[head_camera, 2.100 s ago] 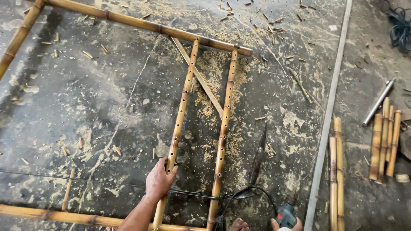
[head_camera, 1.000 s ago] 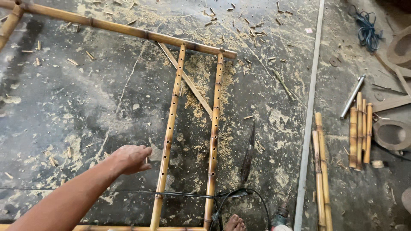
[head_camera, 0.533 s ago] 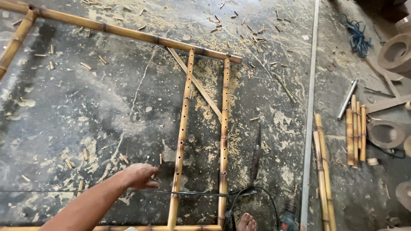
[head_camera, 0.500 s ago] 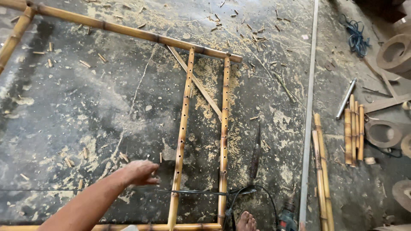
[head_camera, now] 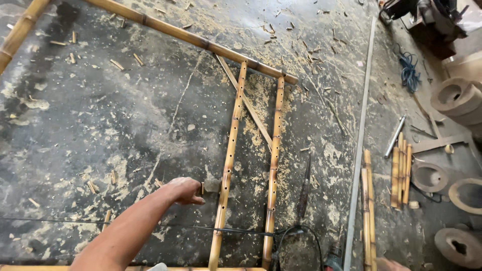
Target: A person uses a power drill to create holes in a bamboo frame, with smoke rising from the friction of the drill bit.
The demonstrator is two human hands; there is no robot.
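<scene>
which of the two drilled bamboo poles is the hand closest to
The left pole: the left hand sits just beside it. The right pole lies farther off, beyond it.

Floor [head_camera: 100, 125] is dark, stained concrete w/ pale sawdust patches and scattered wood chips [head_camera: 120, 64], thickest just left of and above the reaching hand. A crack [head_camera: 175, 108] runs diagonally up the floor from near that hand. Well to the right, a long grey metal bar [head_camera: 359, 145] lies straight across the floor, top to bottom. Beyond it: a bundle of short cut bamboo pieces [head_camera: 400, 168], a metal pipe [head_camera: 394, 136], round wooden rings [head_camera: 454, 95], and a blue cord [head_camera: 409, 70] coiled toward the top. A black cable [head_camera: 296, 233] loops at bottom, right of the hand. Light is even daylight, soft shadows, no walls in view.
</scene>
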